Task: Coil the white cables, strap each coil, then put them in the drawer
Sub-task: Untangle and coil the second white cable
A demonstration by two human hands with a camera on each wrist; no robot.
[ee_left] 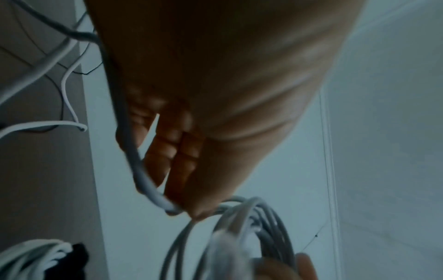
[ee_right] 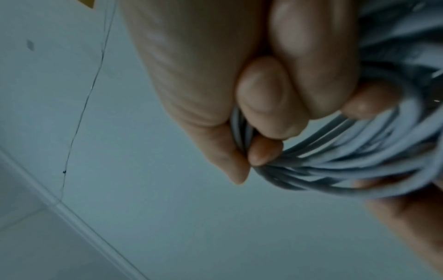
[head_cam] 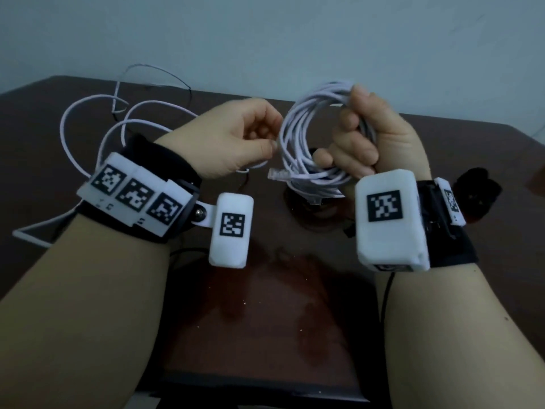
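My right hand (head_cam: 351, 137) is held above the dark table and grips a coil of white cable (head_cam: 290, 137) in its fist; the right wrist view shows the fingers (ee_right: 263, 98) curled tight round the bundled strands (ee_right: 335, 161). The coil's clear plug (head_cam: 278, 174) sticks out at its lower left. Just left of the coil, my left hand (head_cam: 274, 134) pinches a single strand between thumb and fingertips (ee_left: 184, 212). That strand trails back under the left wrist to the loose white loops (head_cam: 63, 125) lying on the table at the left.
A black strap-like piece (head_cam: 474, 196) lies on the brown table (head_cam: 265, 290) right of my right wrist. The left wrist view shows another white coil (ee_left: 31, 259) with a black band (ee_left: 80, 252). A thin dark wire (head_cam: 188, 90) runs at the back by the wall.
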